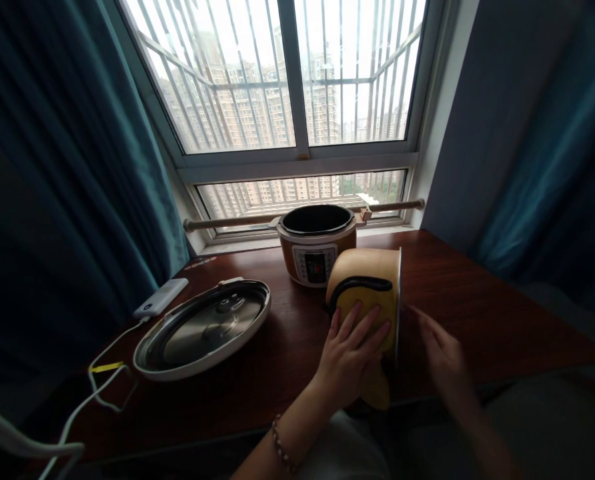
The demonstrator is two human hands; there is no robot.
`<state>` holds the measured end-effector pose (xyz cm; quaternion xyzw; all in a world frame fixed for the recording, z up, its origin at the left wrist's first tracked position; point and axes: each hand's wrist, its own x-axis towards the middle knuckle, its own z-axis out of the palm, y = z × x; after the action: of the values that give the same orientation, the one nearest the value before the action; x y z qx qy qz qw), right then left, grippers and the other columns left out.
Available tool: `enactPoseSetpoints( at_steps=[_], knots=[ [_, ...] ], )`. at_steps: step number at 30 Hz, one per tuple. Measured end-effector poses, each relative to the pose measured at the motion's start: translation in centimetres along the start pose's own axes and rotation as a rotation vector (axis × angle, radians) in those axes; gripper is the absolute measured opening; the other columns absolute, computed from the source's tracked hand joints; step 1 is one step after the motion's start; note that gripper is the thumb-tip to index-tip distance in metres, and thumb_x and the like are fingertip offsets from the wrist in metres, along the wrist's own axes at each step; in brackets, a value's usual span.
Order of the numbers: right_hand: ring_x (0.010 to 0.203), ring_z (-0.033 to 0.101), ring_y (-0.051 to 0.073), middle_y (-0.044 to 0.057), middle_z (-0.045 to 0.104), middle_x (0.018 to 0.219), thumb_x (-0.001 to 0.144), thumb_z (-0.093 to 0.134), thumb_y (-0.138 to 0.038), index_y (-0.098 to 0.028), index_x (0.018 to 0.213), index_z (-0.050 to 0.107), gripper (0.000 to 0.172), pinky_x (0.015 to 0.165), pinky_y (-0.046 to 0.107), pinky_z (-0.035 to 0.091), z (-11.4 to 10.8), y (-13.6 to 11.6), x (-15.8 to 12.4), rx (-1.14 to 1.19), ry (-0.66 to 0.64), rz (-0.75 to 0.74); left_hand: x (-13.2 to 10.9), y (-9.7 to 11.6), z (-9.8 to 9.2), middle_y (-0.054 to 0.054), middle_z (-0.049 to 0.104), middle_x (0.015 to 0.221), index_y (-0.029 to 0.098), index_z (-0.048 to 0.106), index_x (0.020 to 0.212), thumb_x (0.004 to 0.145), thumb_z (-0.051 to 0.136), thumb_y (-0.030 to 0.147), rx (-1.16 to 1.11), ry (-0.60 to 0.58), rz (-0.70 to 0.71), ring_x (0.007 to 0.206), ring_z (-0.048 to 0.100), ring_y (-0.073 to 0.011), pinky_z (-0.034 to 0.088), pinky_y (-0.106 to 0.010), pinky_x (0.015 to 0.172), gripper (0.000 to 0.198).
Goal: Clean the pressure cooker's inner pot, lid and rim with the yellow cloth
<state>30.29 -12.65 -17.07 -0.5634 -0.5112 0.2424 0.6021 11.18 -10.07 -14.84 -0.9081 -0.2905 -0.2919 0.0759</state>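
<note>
A gold-toned inner pot (365, 259) is tipped onto its side on the table, its rim turned to the right. My left hand (350, 343) presses a yellow cloth (353, 295) with a black edge against the pot's outer wall, fingers spread over the cloth. Part of the cloth hangs down below the hand. To the right of the rim, my right hand (440, 347) is apart from the pot, somewhat blurred, with fingers stretched out and nothing seen in them. The pot's inside is hidden from this side.
Behind the pot stands an electric cooker (317, 243) without its lid. A round lid (205, 330) lies inside up at left. A white power bank (161, 297) has a white cable (92, 380) running from it. The wooden table (452, 280) ends near my body; a window is behind.
</note>
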Motion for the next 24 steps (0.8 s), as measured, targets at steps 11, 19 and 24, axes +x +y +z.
enactPoseSetpoints(
  at_steps=[11, 19, 24],
  knots=[
    [0.089, 0.065, 0.027, 0.008, 0.069, 0.098, 0.078, 0.055, -0.043, -0.017, 0.097, 0.070, 0.035, 0.082, 0.041, 0.052, 2.6, 2.2, -4.2, -0.037, 0.184, 0.064, 1.9, 0.7, 1.5, 0.000, 0.032, 0.144, 0.028, 0.029, 0.138, 0.088, 0.040, 0.027, -0.044, 0.046, -0.052, 0.137, 0.017, -0.0251, 0.012, -0.049, 0.111, 0.052],
    [0.090, 0.065, 0.027, 0.009, 0.069, 0.098, 0.076, 0.058, -0.044, -0.016, 0.097, 0.070, 0.037, 0.084, 0.040, 0.052, 3.0, 1.9, -3.6, -0.020, 0.233, 0.103, 0.3, -0.4, 3.2, -0.005, 0.019, 0.149, 0.021, 0.026, 0.139, 0.088, 0.037, 0.021, -0.081, 0.170, -0.301, 0.138, 0.004, -0.0265, 0.021, -0.053, 0.108, 0.052],
    [0.091, 0.064, 0.027, 0.009, 0.068, 0.101, 0.076, 0.057, -0.046, -0.016, 0.098, 0.070, 0.039, 0.083, 0.041, 0.051, 2.9, 1.3, -2.7, 0.005, 0.221, 0.099, 0.5, 0.9, 2.5, 0.001, 0.030, 0.145, 0.027, 0.026, 0.139, 0.088, 0.041, 0.028, -0.103, -0.019, -0.010, 0.138, 0.012, -0.0230, 0.019, -0.047, 0.110, 0.053]
  ],
)
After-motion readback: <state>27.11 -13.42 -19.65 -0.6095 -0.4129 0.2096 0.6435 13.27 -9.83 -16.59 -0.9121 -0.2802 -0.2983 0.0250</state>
